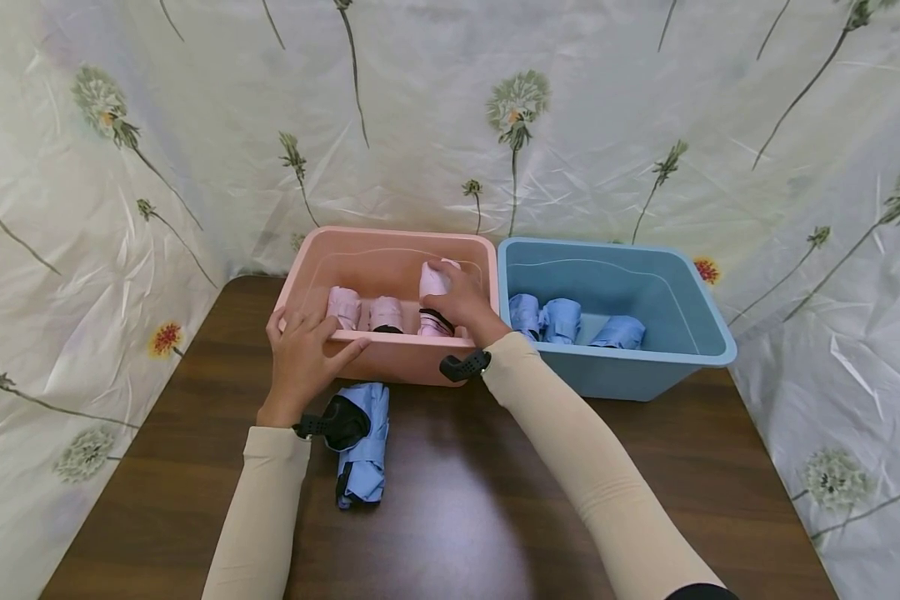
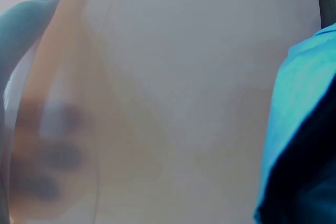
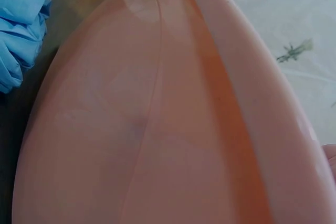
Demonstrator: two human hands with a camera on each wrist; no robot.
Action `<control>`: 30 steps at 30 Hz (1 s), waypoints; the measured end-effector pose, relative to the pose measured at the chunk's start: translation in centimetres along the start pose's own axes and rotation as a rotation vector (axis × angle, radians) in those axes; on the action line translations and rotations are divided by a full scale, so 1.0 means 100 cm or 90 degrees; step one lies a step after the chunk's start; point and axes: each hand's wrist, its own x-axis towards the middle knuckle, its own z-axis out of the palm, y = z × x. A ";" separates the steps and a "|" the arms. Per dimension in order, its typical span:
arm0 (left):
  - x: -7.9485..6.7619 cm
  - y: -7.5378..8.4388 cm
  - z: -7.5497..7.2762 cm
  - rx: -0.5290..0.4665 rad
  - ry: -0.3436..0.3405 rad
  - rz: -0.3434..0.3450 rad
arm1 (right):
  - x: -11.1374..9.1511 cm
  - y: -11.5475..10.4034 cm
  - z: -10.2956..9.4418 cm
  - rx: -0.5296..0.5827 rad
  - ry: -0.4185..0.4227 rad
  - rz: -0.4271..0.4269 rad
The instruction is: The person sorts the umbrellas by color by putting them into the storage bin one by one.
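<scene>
Inside the pink plastic bin (image 1: 397, 362), my right hand (image 1: 465, 302) grips a folded pink umbrella (image 1: 432, 281) that has a dark strap near its lower end. Two more folded pink umbrellas (image 1: 343, 307) lie in the same bin, to the left of that hand. My left hand (image 1: 303, 358) holds the bin's front left rim, fingers over the inside and thumb outside. In the left wrist view, dark finger shapes show through the bin wall (image 2: 157, 77). A folded blue umbrella (image 1: 367, 458) lies on the table beside my left wrist, partly covered by the wrist camera.
A blue bin (image 1: 615, 254) stands against the right side of the pink one, with several folded blue umbrellas (image 1: 562, 319) inside. Both sit at the back of the dark wooden table (image 1: 450, 533). Flower-printed cloth (image 1: 420, 100) hangs behind and on both sides.
</scene>
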 end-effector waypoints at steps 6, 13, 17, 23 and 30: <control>0.000 0.000 -0.001 -0.002 -0.004 -0.002 | -0.002 0.000 -0.001 -0.024 -0.007 0.007; -0.001 0.000 -0.001 -0.002 0.000 0.000 | 0.000 0.001 0.001 -0.036 -0.004 -0.007; 0.000 0.000 -0.001 -0.002 0.001 0.002 | 0.004 0.002 0.002 -0.014 0.029 -0.037; 0.000 -0.001 0.000 0.001 0.006 0.007 | 0.006 0.002 0.000 -0.013 0.047 -0.051; 0.000 -0.003 0.002 0.001 0.006 0.006 | 0.004 0.001 0.000 0.006 0.045 -0.034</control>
